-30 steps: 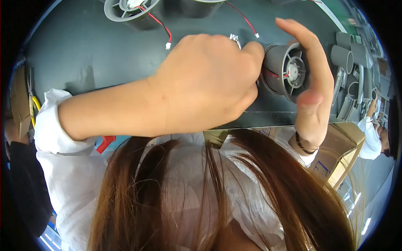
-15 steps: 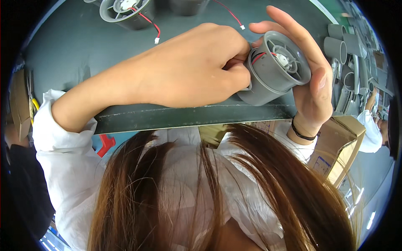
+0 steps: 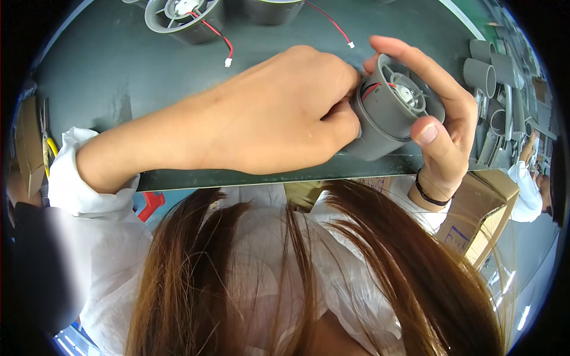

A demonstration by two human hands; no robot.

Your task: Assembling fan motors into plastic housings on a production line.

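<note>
A grey round plastic fan housing (image 3: pixel 380 121) is tilted between my hands, its spoked open end facing up and right. A pale fan hub (image 3: pixel 406 95) sits in the middle of the spokes, and a red and a black wire (image 3: pixel 370 91) run at the inner piece's side. My right hand (image 3: pixel 451 113) is curved round the housing's rim, thumb at the front and fingers behind. My left hand (image 3: pixel 303 113) is closed in a fist against the housing's left side; what its fingers grip is hidden.
Another grey fan housing (image 3: pixel 196 26) with red and black wires and a white plug stands at the back, beside a grey cup-shaped part (image 3: pixel 274 10). Grey pipe pieces (image 3: pixel 480 77) pile up at right. A cardboard box (image 3: pixel 481 207) stands below the table edge; yellow-handled pliers (image 3: pixel 48 142) lie far left.
Both hands and the housing have moved slightly nearer to me. My right thumb has come forward onto the housing's front rim, and the housing has turned a little.
</note>
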